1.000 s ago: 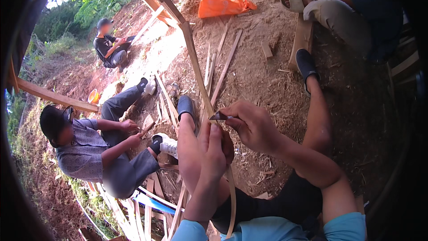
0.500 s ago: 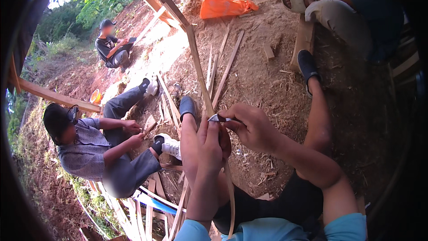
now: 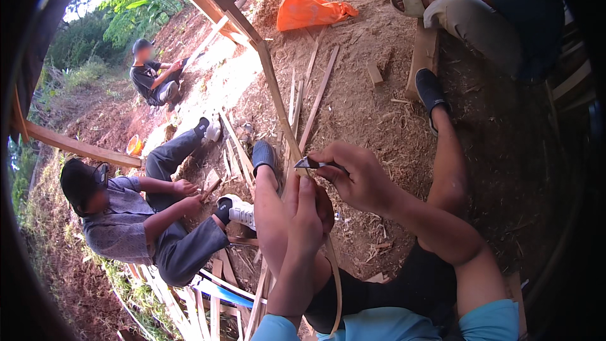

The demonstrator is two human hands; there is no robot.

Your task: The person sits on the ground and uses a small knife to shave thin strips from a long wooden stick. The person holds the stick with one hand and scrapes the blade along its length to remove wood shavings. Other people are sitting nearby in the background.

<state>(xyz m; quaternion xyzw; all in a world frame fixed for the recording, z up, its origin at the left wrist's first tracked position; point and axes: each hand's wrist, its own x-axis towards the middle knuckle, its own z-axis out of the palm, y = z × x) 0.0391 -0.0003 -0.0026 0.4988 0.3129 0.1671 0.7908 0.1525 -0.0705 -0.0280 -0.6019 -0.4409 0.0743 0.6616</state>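
My left hand [image 3: 306,211] is closed around a thin, pale strip of wood or bamboo [image 3: 337,278], whose lower length bends down to my lap. My right hand [image 3: 355,175] grips a small knife [image 3: 309,163] with a short pointed metal blade and a dark handle. The blade lies at the top of the strip, just above the left fingertips. Whether it is cutting into the strip cannot be made out. Part of the strip is hidden inside my left fist.
A slanting wooden post [image 3: 276,88] stands beyond my hands. Loose wood strips [image 3: 320,95] and shavings litter the dirt. An orange bag [image 3: 309,11] lies farther off. People sit at left [image 3: 123,215], far left [image 3: 154,76] and upper right [image 3: 505,25]. Slats [image 3: 196,306] are piled lower left.
The knife has turned slightly, so more of its blade shows. The strip's lower end has swung a little right. The person at left has opened one hand near a wood piece.
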